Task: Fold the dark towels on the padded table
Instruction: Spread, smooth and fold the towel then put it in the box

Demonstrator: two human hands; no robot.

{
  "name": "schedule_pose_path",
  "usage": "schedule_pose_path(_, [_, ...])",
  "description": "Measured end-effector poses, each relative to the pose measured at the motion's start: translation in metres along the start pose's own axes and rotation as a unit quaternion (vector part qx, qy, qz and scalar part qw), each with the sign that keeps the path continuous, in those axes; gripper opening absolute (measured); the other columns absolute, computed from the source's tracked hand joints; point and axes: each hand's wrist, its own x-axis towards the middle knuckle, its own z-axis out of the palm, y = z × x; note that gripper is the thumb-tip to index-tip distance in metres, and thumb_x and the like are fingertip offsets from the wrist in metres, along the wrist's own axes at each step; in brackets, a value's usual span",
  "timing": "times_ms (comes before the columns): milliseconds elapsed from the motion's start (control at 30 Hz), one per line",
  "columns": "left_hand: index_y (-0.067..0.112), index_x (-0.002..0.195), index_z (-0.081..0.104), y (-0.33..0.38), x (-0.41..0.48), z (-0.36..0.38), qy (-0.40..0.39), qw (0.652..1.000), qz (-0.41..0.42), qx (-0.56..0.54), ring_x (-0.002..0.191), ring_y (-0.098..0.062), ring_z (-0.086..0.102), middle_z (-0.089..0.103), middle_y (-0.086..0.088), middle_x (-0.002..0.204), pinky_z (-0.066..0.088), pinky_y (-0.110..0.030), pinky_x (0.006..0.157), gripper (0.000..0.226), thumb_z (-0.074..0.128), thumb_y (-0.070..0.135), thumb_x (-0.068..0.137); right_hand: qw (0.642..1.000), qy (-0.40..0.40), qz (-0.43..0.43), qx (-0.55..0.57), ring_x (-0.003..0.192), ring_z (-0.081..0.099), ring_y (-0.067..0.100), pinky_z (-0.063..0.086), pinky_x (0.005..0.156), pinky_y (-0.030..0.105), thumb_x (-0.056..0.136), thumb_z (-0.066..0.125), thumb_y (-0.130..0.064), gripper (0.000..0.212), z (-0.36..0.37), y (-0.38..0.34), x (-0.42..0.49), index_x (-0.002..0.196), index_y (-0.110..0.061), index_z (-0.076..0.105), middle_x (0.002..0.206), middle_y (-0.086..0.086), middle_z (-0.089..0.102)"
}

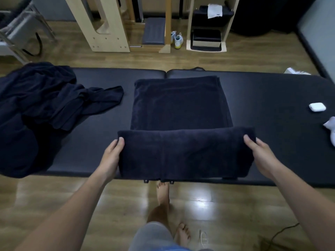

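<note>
A dark navy towel (181, 105) lies flat across the middle of the black padded table (272, 98). Its near part (184, 153) is lifted into a doubled band above the table's front edge. My left hand (113, 154) grips the band's left end, thumb on top. My right hand (257, 153) grips the right end the same way. A crumpled heap of dark towels (39, 109) covers the table's left end and spills over its front edge.
A small white case (317, 107) and a white crumpled thing (330, 131) lie at the table's right end. Wooden frames (101, 24), dark pads and white shoes (176, 39) stand on the floor behind. My bare feet (163, 194) are under the front edge.
</note>
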Motion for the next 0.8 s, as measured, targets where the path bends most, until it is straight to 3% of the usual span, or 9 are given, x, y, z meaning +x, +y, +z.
schedule_pose_path(67, [0.027, 0.112, 0.065, -0.014, 0.007, 0.003, -0.031, 0.997, -0.043, 0.052, 0.102, -0.011, 0.069, 0.073, 0.008, 0.109, 0.057, -0.032, 0.082, 0.022, 0.058, 0.039, 0.095, 0.996, -0.041, 0.051, -0.058, 0.1, 0.064, 0.011, 0.047, 0.081, 0.027, 0.076, 0.073, -0.055, 0.042, 0.008, 0.013, 0.014, 0.109, -0.029, 0.067, 0.111, -0.005, 0.071])
schedule_pose_path(133, [0.031, 0.111, 0.065, -0.03, 0.014, -0.001, -0.043, 0.991, -0.061, 0.115, 0.104, -0.01, 0.068, 0.074, 0.013, 0.106, 0.054, -0.033, 0.087, 0.018, 0.062, 0.034, 0.094, 0.983, -0.057, 0.094, -0.148, 0.103, 0.064, 0.016, 0.05, 0.085, 0.032, 0.087, 0.07, -0.041, 0.031, 0.011, 0.035, 0.027, 0.114, -0.029, 0.064, 0.111, -0.005, 0.069])
schedule_pose_path(267, [0.033, 0.121, 0.061, -0.028, 0.026, 0.0, -0.02, 0.994, -0.016, 0.103, 0.103, -0.001, 0.066, 0.071, 0.017, 0.113, 0.051, -0.028, 0.09, 0.025, 0.058, 0.024, 0.098, 0.982, 0.006, 0.055, -0.183, 0.108, 0.061, 0.018, 0.049, 0.096, 0.041, 0.094, 0.064, -0.034, 0.023, 0.011, 0.045, 0.038, 0.116, -0.037, 0.06, 0.11, -0.013, 0.067])
schedule_pose_path(367, [0.033, 0.132, 0.055, -0.032, 0.027, 0.002, -0.006, 0.995, -0.017, 0.096, 0.112, -0.004, 0.063, 0.067, 0.014, 0.123, 0.049, -0.029, 0.094, 0.032, 0.055, 0.029, 0.099, 0.982, 0.027, 0.034, -0.184, 0.113, 0.058, 0.02, 0.045, 0.095, 0.039, 0.099, 0.054, -0.034, 0.028, 0.012, 0.044, 0.04, 0.127, -0.034, 0.056, 0.118, -0.009, 0.064])
schedule_pose_path(533, [0.047, 0.142, 0.039, -0.05, 0.039, -0.009, 0.009, 0.959, -0.047, 0.28, 0.128, -0.02, 0.051, 0.055, 0.011, 0.138, 0.042, -0.043, 0.106, 0.045, 0.038, 0.058, 0.099, 0.948, 0.034, 0.058, -0.31, 0.122, 0.053, 0.036, 0.038, 0.088, 0.036, 0.104, 0.04, -0.037, 0.041, 0.019, 0.06, 0.038, 0.131, -0.011, 0.056, 0.13, 0.013, 0.061])
schedule_pose_path(667, [0.046, 0.145, 0.035, -0.043, 0.038, -0.009, 0.019, 0.957, -0.024, 0.289, 0.128, -0.02, 0.049, 0.052, 0.011, 0.14, 0.039, -0.041, 0.107, 0.045, 0.034, 0.054, 0.101, 0.96, 0.091, 0.005, -0.263, 0.121, 0.053, 0.034, 0.037, 0.088, 0.035, 0.104, 0.039, -0.036, 0.039, 0.024, 0.048, 0.033, 0.13, -0.013, 0.057, 0.126, 0.01, 0.062])
schedule_pose_path(800, [0.038, 0.144, 0.04, -0.052, 0.037, -0.007, 0.018, 0.943, -0.079, 0.323, 0.126, -0.028, 0.052, 0.056, 0.001, 0.139, 0.042, -0.044, 0.104, 0.045, 0.035, 0.05, 0.102, 0.954, 0.063, 0.04, -0.29, 0.122, 0.053, 0.035, 0.039, 0.09, 0.037, 0.104, 0.036, -0.04, 0.043, 0.023, 0.061, 0.028, 0.133, -0.013, 0.054, 0.13, 0.012, 0.061])
